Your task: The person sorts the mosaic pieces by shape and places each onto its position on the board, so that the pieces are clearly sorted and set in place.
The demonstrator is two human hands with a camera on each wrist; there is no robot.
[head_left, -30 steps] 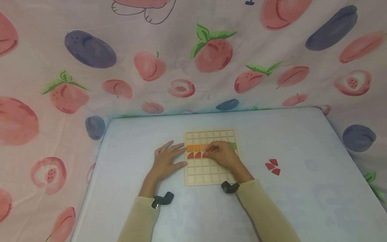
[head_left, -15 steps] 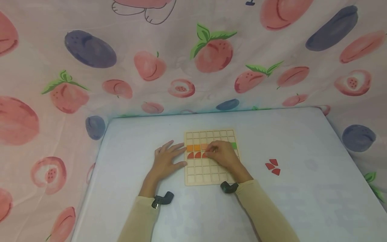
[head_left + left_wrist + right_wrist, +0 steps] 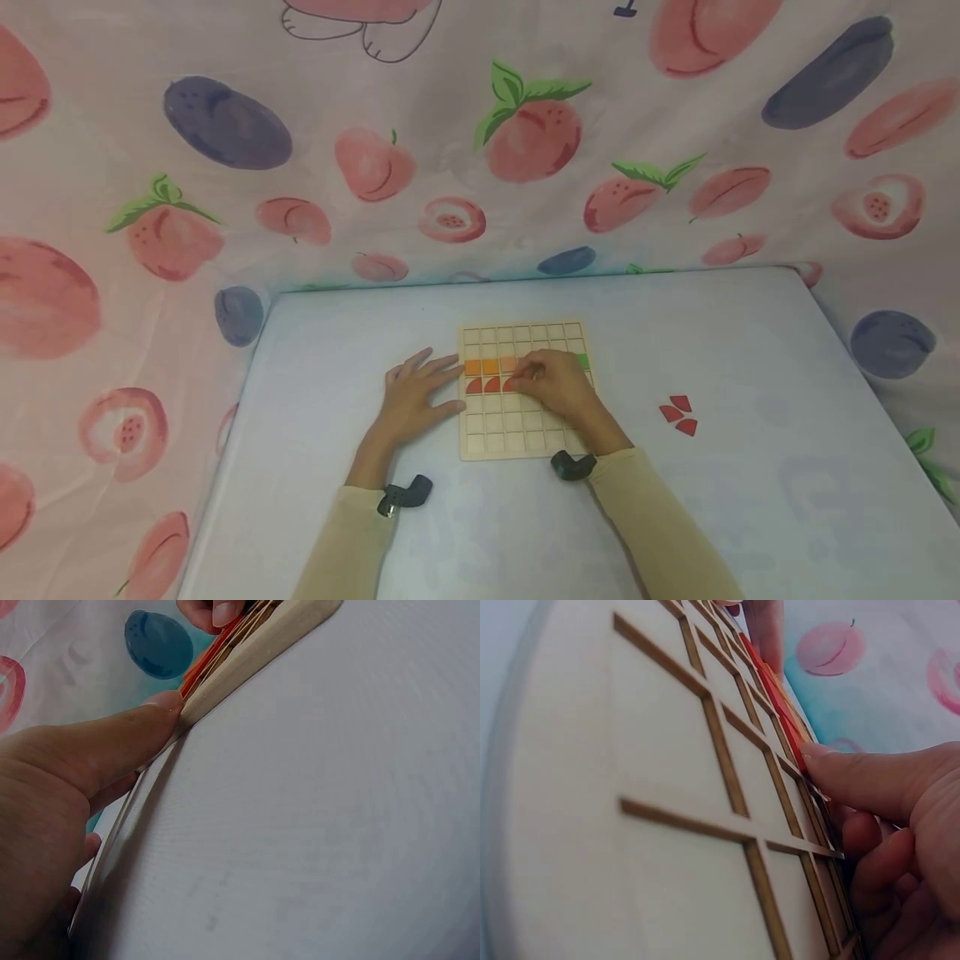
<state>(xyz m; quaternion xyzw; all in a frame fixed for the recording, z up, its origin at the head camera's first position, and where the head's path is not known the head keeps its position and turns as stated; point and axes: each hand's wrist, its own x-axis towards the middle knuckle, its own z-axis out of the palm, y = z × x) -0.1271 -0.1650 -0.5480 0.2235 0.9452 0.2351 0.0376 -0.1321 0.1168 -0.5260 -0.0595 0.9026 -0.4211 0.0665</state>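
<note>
A square wooden grid board [image 3: 495,442] lies flat on the table. In its left part, orange square tiles [image 3: 481,367] fill cells of one row, with red quarter-circle tiles [image 3: 482,385] in the row below. My left hand [image 3: 411,402] rests with spread fingers at the board's left edge; the left wrist view shows the thumb [image 3: 142,727] touching that edge. My right hand [image 3: 555,383] is over the board, thumb and fingertips pinching a red quarter-circle tile [image 3: 510,384] at the third cell. In the right wrist view the thumb [image 3: 862,776] touches the red tile; the fingers hide part of it.
Several loose red tiles [image 3: 680,413] lie on the white table [image 3: 750,500] right of the board. A green tile [image 3: 582,361] sits near the board's right edge. A fruit-patterned cloth [image 3: 450,108] hangs behind the table. Each wrist wears a black camera mount.
The hands, board and tiles stay practically in place. The head view has shifted very slightly.
</note>
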